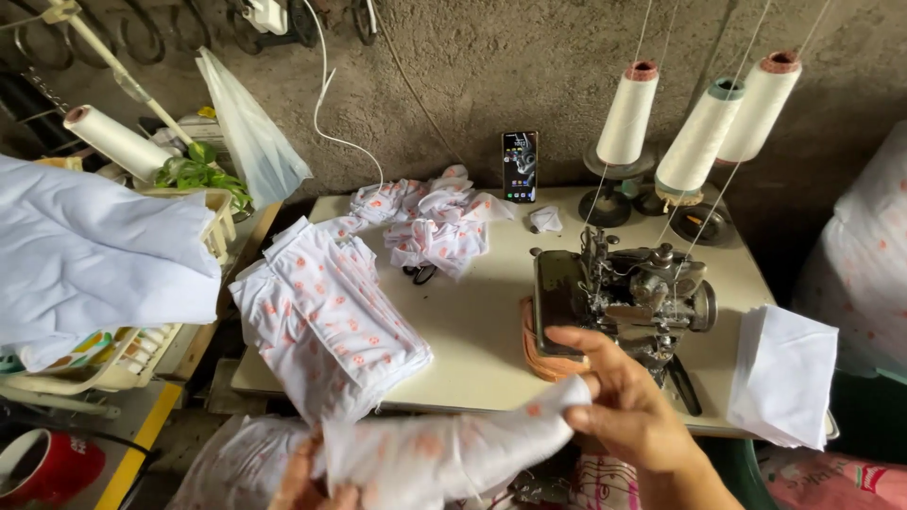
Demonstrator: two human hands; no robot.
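A: Rough grey wall behind, three thread cones (697, 132) on stands, and a pale surface (482, 331) with an old sewing machine (624, 302) on it. A phone (520, 166) leans against the wall.

B: And the hands?

A: Both are on one piece (444, 453) of white cloth with orange dots, held low at the near edge of the surface. The right hand (619, 406) pinches its far end, fingers closed on the fabric, just in front of the machine. The left hand (302, 482) grips the near end from below; only its fingertips show, curled round the cloth.

B: So which step is it?

A: I'd judge the piece is being straightened between the hands, not yet under the needle. Left of the left hand lies a stack (331, 321) of like pieces; a crumpled heap (430, 222) sits further off, with scissors (420, 274) peeking out under it.

B: What does the next move need?

A: Probably an even edge. The cloth is limp and sags between the hands, so it wants tension before it goes anywhere flat. A plain white cloth (784, 373) hangs off the surface to the right of the right hand.
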